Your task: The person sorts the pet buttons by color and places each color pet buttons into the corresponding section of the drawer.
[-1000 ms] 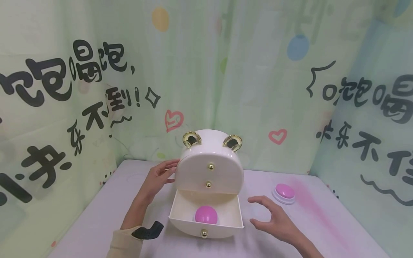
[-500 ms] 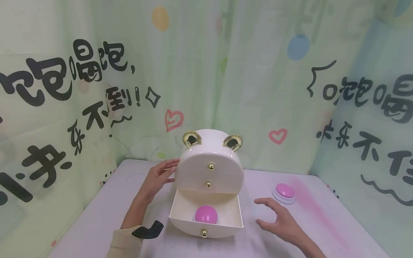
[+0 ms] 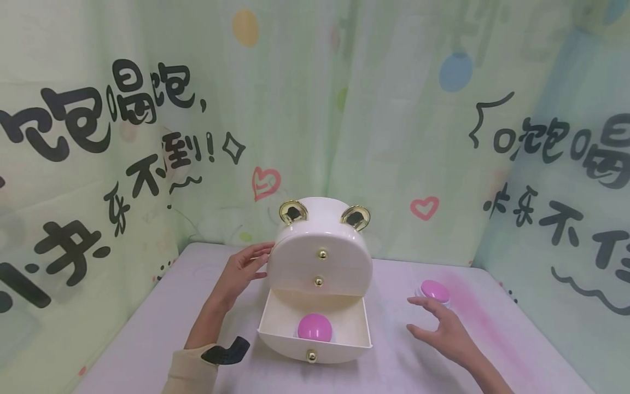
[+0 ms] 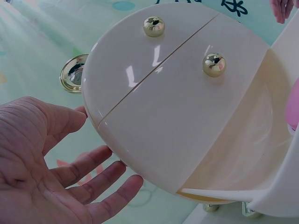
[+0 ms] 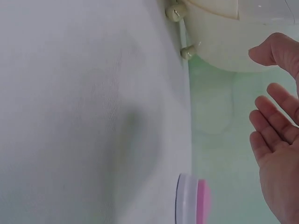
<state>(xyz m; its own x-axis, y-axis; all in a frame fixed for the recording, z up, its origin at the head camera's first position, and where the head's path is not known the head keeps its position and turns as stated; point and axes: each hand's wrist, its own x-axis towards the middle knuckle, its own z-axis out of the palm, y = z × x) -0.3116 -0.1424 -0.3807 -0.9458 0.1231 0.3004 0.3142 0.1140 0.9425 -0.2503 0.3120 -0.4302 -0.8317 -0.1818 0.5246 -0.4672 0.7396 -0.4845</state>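
A white bear-shaped drawer box with gold ears and gold knobs stands mid-table. Its bottom drawer is pulled out, and a pink dome-topped round piece lies inside. My left hand touches the box's left side; in the left wrist view its fingertips meet the rounded edge, not gripping it. To the right of the box, my right hand hovers over the table with thumb and fingers spread apart, holding nothing. Just beyond it sits a second pink dome on a white base, partly covered by the fingers.
The white-covered table carries a pink smear at the right. Printed curtains close off the back and both sides. A black strap is around the left wrist.
My right hand has moved right, away from the open drawer and towards the pink dome on the table. The left hand and the box have stayed put.
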